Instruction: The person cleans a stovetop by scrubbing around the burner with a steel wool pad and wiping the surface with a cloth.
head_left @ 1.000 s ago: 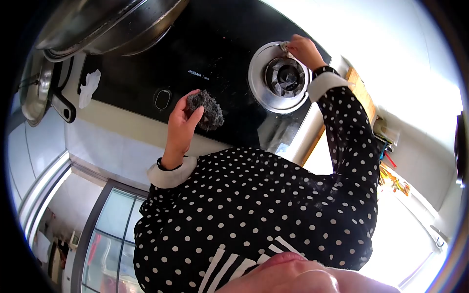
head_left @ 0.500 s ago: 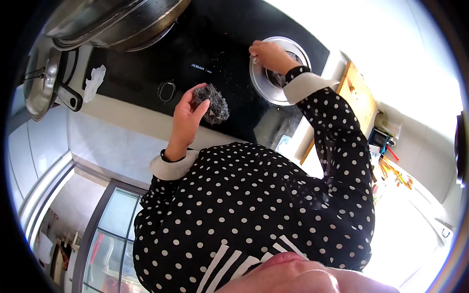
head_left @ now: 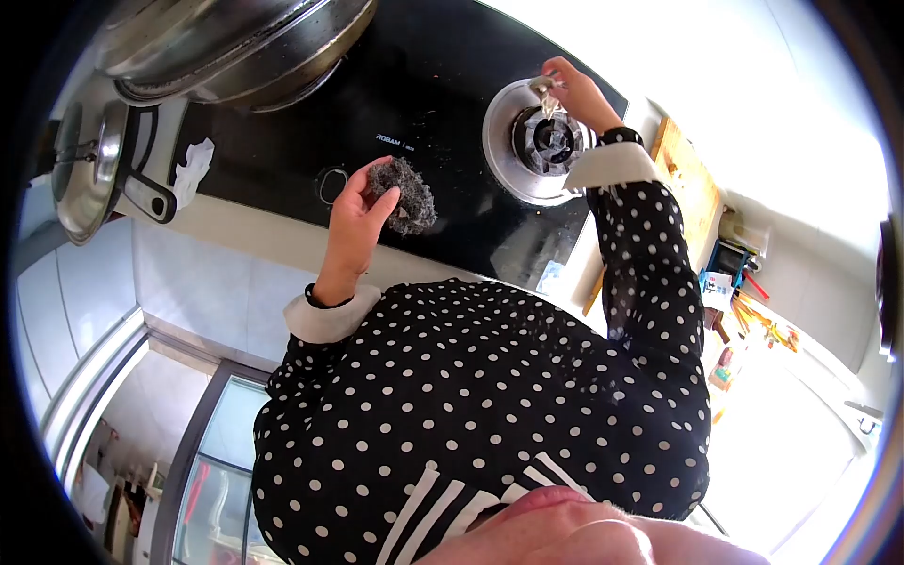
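A dark grey, matted steel wool scrubber (head_left: 411, 196) sits between the thumb and fingers of my left hand (head_left: 356, 221), held above the front of the black glass hob (head_left: 433, 104). My right hand (head_left: 577, 92) is over the far side of the burner at the right. Its fingers are pinched on a small, pale, shiny thing (head_left: 543, 88) whose kind I cannot make out. Below that hand, the round silver burner pan (head_left: 499, 155) surrounds the dark burner (head_left: 548, 141).
A large metal wok or pot (head_left: 282, 56) stands at the hob's left. Beside it are a lidded pan with a black handle (head_left: 151, 196) and a crumpled white tissue (head_left: 194, 169). A wooden board (head_left: 686, 169) leans at the right. A control knob (head_left: 331, 185) is near my left hand.
My right hand has moved right and away from me, from the burner pan's left edge to its far side, uncovering the burner. My left hand keeps the scrubber almost in place.
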A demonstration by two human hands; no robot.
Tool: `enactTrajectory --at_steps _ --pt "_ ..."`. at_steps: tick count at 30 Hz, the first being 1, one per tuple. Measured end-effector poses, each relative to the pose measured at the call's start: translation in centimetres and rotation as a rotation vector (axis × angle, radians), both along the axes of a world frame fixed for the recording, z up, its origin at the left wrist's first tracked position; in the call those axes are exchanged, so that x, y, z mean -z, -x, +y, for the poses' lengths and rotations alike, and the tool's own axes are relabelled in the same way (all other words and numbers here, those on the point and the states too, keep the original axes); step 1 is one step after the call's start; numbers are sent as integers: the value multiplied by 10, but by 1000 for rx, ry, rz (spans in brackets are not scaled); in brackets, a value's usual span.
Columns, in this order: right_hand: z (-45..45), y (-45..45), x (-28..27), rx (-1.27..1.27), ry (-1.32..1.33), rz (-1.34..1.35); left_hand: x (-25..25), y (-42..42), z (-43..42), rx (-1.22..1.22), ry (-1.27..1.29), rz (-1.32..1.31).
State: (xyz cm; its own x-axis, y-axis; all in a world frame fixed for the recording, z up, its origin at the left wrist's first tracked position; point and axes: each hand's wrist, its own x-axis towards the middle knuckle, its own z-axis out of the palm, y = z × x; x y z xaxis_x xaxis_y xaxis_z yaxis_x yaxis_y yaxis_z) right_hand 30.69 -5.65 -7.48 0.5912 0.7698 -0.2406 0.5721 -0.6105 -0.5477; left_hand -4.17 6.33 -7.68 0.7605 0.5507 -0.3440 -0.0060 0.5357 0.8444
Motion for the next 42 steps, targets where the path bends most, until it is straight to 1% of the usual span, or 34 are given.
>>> enactTrajectory --at_steps 2,5,8,9,13,14,16,18,20,22,24,25,28,31,32,34,36,38,40,42 --pt "-10 -28 38 84 159 -207 5 4 1 11 3 1" --pt "-13 -28 56 213 194 -356 2 6 2 24 42 -8" --pt "5 -2 43 92 329 -479 3 7 3 27 27 -10" --pt "8 2 49 146 360 -435 3 7 4 32 25 -11" --pt "17 11 51 65 287 -428 1 7 6 36 14 -34" --pt "24 19 56 -18 294 -525 0 7 7 35 12 -39" --pt "46 59 46 -4 413 -495 -4 8 8 44 22 -40" --pt "39 89 63 -57 279 -620 -6 10 9 51 24 -40" --pt "25 116 55 -154 312 -588 -4 10 8 57 22 -44" --pt "2 142 45 -209 252 -584 0 9 7 85 3 -38" --pt "-27 156 54 -229 223 -551 -1 7 5 113 -6 -41" --pt "-43 162 39 -237 137 -481 -3 5 4 123 -6 -46" --pt "-102 148 42 -191 32 -374 -11 -3 -1 150 7 -66" --pt "-147 112 42 -103 9 -360 -17 -7 -5 162 -1 -61" --pt "-154 97 37 -41 -35 -313 -17 -8 -6 162 -5 -54" --pt "-171 53 49 233 4 -178 -14 -7 -7 145 -13 -48" --pt "-163 17 30 272 -153 -184 -13 -6 -9 119 -13 -28" --pt "-145 -25 27 85 -164 -318 -14 -4 -11 89 -4 7" --pt "-107 -39 12 -80 -143 -486 -8 -2 -15 60 -16 55" --pt "-76 -49 18 -210 -122 -433 -2 -1 -21 29 -15 85"
